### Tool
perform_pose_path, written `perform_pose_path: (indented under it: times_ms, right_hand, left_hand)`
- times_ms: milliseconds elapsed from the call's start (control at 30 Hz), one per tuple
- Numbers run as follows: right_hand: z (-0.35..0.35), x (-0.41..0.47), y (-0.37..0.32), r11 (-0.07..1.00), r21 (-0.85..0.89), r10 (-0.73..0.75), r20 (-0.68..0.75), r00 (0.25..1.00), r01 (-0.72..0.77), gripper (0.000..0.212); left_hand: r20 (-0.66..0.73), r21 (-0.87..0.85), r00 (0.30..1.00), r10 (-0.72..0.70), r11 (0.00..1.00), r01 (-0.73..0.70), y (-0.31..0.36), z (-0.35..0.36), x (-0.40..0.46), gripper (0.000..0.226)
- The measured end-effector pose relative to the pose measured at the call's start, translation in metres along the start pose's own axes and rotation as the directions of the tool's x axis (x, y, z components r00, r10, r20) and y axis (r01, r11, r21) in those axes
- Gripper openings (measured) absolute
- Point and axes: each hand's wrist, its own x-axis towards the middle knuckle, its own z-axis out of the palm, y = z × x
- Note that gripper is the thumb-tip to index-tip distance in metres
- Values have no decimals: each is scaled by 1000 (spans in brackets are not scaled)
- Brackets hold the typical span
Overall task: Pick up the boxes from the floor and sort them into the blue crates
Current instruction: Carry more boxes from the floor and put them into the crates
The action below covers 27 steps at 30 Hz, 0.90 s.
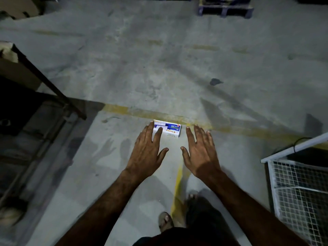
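One small white-and-blue box [167, 129] lies flat on the concrete floor [159, 71], just on the near side of a worn yellow line [142, 113] running L to R. Both hands reach fwd and down toward it, palms down. Left hand [148, 153]: fingers straight and spread, grasping nothing; its fingertips [160, 129] overlap the box's left end in view, contact cannot be confirmed. Right hand [199, 153]: also spread and released, holding nothing; it sits just right of the box, a gap of bare floor between them.

Visibility: lighting dim, box is the only brightly lit item. Print on box reads upside down, partly legible, left portion covered by the fingers. Dark rack frame [49, 82] at left edge with cardboard [16, 68] behind it, contents in shadow, not identifiable. White wire-mesh cage [298, 183] at right, cut off by frame edge; a black cable [301, 140] loops over its top rail. Blue pallet [225, 9] at top, only its lower part in frame. One sandalled foot [165, 221] near bottom centre; the other leg too dark to make out.

Clearance: open floor beyond the line, stained and scuffed. A second yellow line [178, 185] runs from the person's feet toward the box. Rack and cage stand well apart from the box on either side
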Motion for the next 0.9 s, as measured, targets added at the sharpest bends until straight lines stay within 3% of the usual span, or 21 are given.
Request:
perform_pose_path:
  times_ms: [333, 567, 767, 900]
  right_hand:
    - [91, 150, 1, 995, 101, -9, 62, 998, 2, 73]
    - [189, 281, 28, 993, 56, 88, 249, 964, -105, 77]
    - [314, 352, 60, 977, 52, 171, 394, 903, -208, 84]
    - [428, 381, 77, 966, 29, 200, 543, 816, -256, 91]
  left_hand:
    - [111, -45, 993, -40, 998, 45, -76, 63, 122, 82]
    - [235, -64, 971, -40, 996, 57, -139, 139, 254, 82]
    - [387, -56, 922, -14, 998, 39, -204, 254, 339, 93]
    - [486, -47, 874, 17, 999, 7, -250, 363, 385, 100]
